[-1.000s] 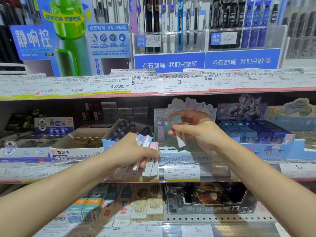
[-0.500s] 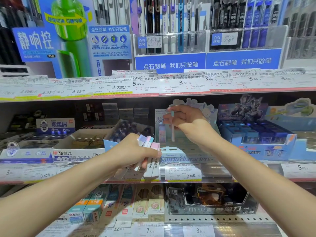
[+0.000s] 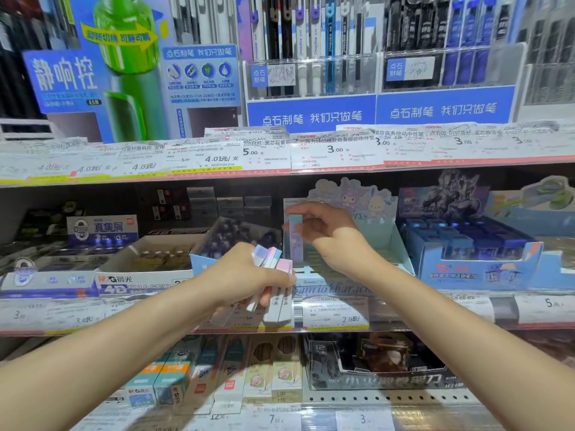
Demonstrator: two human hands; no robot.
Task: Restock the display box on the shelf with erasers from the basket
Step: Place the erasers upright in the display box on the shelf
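The display box (image 3: 401, 250) is pale blue with cartoon characters on its back card and stands on the middle shelf. My right hand (image 3: 333, 234) pinches one long eraser (image 3: 295, 241) by its teal top and holds it upright at the box's left side. My left hand (image 3: 249, 275) grips a bundle of several long pastel erasers (image 3: 273, 284) in front of the shelf edge, just left of the box. The basket is out of view.
Left of the display box stand a white eraser carton (image 3: 146, 275) and a tilted blue box (image 3: 230, 241). A dark blue product box (image 3: 479, 253) stands to the right. Price labels (image 3: 336, 312) line the shelf edge. Pen racks (image 3: 311, 57) fill the shelf above.
My right hand has turned its eraser upright and shifted it slightly left over the box. My left hand has kept its bundle almost still.
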